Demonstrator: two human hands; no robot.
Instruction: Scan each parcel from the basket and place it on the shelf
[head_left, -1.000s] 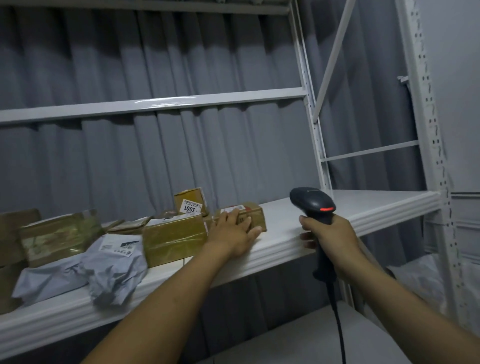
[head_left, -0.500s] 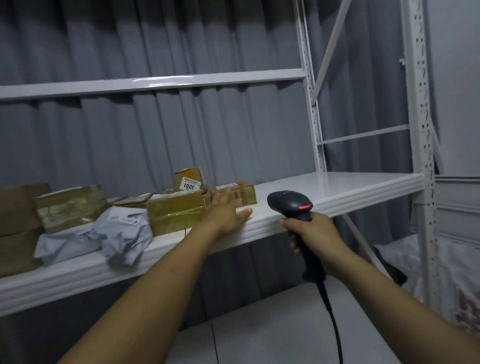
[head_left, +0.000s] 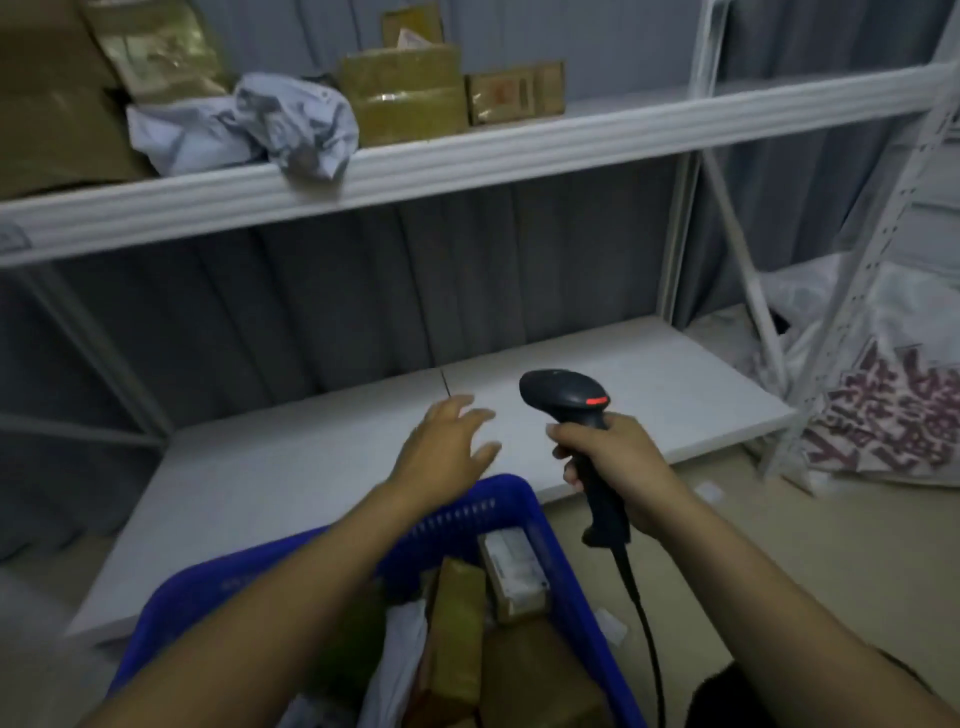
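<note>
My left hand (head_left: 447, 452): empty, fingers spread, above the far rim of the blue basket (head_left: 519, 493). My right hand (head_left: 618, 467): wrapped round the scanner (head_left: 566, 397) grip. Parcels (head_left: 460, 613): packed tight in the basket. Risk: the dangling cord (head_left: 639, 597) could snag a parcel I lift.

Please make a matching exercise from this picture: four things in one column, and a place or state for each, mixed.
Things: 1 barcode scanner; 2 blue basket; 3 grey mailer bag; 4 left hand.
States: A on the upper shelf; B open, empty; C gripped by the right hand; D contains parcels.
Pairs: 1-C, 2-D, 3-A, 4-B.
</note>
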